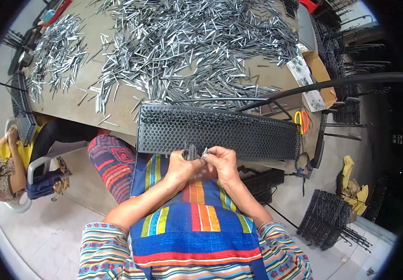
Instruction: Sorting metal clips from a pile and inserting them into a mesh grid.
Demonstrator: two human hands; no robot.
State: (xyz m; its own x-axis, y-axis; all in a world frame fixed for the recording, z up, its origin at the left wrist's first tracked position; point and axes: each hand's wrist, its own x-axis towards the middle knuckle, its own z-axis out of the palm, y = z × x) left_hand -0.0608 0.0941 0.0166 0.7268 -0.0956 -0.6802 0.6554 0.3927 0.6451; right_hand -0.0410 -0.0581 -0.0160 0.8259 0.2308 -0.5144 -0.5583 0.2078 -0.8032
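Over my lap, my left hand is closed round a small bundle of thin dark-grey strips, which stick up past the fingers. Beside it, almost touching, my right hand pinches a short shiny metal strip between thumb and fingertips. Just beyond both hands lies a long black perforated metal panel, full of round holes, along the table's near edge. Across the table spreads a large heap of loose silver and grey strips, with a smaller heap at the left.
Scissors with yellow and orange handles lie right of the panel, near an open cardboard box. A long dark bar crosses there. Black wire racks stand on the floor at right. Another person sits at far left.
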